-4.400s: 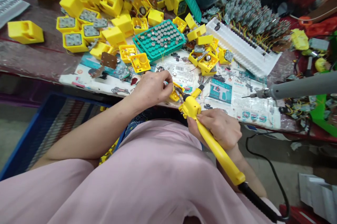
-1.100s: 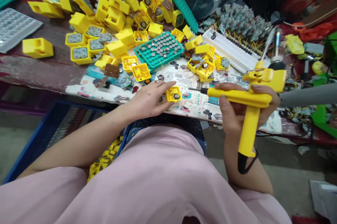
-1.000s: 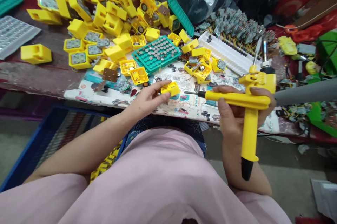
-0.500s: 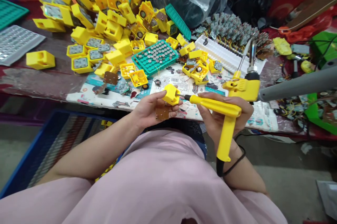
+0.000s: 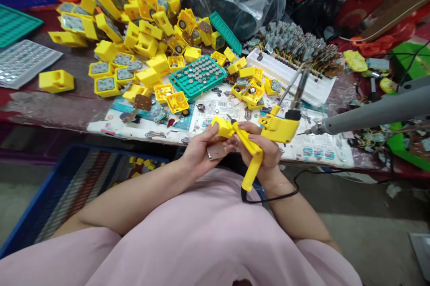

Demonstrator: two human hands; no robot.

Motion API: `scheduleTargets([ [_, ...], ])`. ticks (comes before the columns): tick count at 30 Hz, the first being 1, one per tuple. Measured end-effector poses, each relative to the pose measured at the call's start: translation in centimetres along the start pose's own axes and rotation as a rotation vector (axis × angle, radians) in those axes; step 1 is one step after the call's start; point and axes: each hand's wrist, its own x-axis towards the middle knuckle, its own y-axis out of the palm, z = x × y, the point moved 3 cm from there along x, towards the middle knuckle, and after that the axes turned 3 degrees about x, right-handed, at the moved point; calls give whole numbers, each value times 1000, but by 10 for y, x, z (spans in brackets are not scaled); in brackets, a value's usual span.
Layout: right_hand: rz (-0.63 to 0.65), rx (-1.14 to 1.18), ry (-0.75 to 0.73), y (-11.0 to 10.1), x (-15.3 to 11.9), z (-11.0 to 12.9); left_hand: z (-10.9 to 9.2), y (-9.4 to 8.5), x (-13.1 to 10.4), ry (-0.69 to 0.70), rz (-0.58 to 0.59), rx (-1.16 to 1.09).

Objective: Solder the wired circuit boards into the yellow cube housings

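Note:
My left hand (image 5: 198, 151) is closed around a small yellow plastic housing (image 5: 222, 127), held just past the table's front edge. A small circuit board (image 5: 216, 151) hangs below it against my fingers. My right hand (image 5: 265, 151) grips two tools together. One is a yellow-handled screwdriver (image 5: 247, 139), its dark tip up beside the housing; whether it touches cannot be made out. The other is a yellow soldering gun (image 5: 278, 128), its metal barrel upward and a black cord trailing from its handle. My hands almost meet, and the right fingers hide part of both handles.
Yellow housings (image 5: 148, 46) pile up at the back left. A green tray (image 5: 198, 75) holds button cells. Wired parts (image 5: 295, 44) stand by a white tray (image 5: 322, 91). A grey tool (image 5: 369, 109) juts in from the right. A blue crate (image 5: 43, 205) sits below left.
My right hand has moved left, bringing both tools closer to my left hand. The screwdriver has swung from nearly level to steeply tilted. The housing and its hanging board have turned slightly.

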Motion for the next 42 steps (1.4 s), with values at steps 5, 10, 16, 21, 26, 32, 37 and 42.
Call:
scheduleTargets([
  [5,-136,-107,70,-14,9,-2,-11,-15,-8,-55,181,403],
  [10,-114,-75,87,-33,11,-1,-84,-35,-32,643,64,1578],
  [16,75,-133,8,-41,-12,-9,-155,-43,-48,897,-763,2276],
  [21,85,-137,-16,-42,-15,-9,-139,-21,-21,1223,-526,2248],
  [26,49,-159,-12,-44,-15,-8,-80,32,42,1108,-21,2367],
  [32,57,-165,12,-57,-16,-3,-62,58,82,1036,-11,2513],
  [37,100,-206,-57,-66,-18,-3,-68,54,75,1001,-17,2538],
  [42,231,-198,-30,-75,-24,-13,-43,44,61,950,241,2497],
])
